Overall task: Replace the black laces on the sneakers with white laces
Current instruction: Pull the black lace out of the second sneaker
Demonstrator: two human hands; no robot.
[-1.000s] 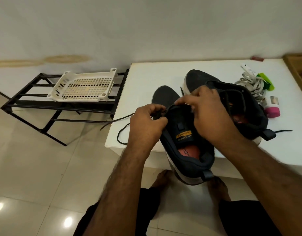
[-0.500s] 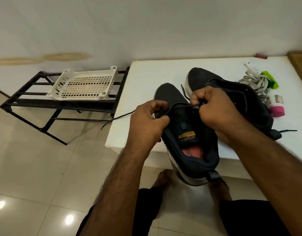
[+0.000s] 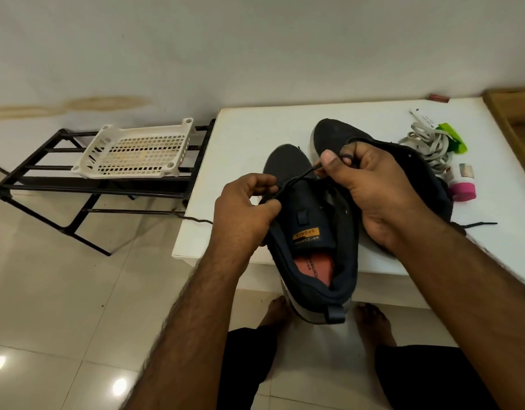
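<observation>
A dark sneaker (image 3: 311,244) overhangs the front edge of the white table (image 3: 255,125), heel toward me. My left hand (image 3: 243,211) grips the sneaker's left side at the eyelets, fingers curled on the black lace (image 3: 296,180). My right hand (image 3: 370,190) pinches that lace between thumb and fingers, and the lace runs taut between the two hands. The second dark sneaker (image 3: 335,134) lies behind, partly hidden by my right hand. A bundle of white laces (image 3: 427,143) lies at the table's back right.
A pink-capped container (image 3: 462,184) and a green item (image 3: 453,140) sit beside the white laces. A loose black lace end (image 3: 480,224) lies at the right. Left of the table stands a black metal rack (image 3: 48,184) carrying a white perforated basket (image 3: 137,152). My bare feet rest on tiled floor below.
My right hand has lifted up and to the right, drawing the black lace taut out of the near sneaker. My left hand has kept its grip at the sneaker's left side.
</observation>
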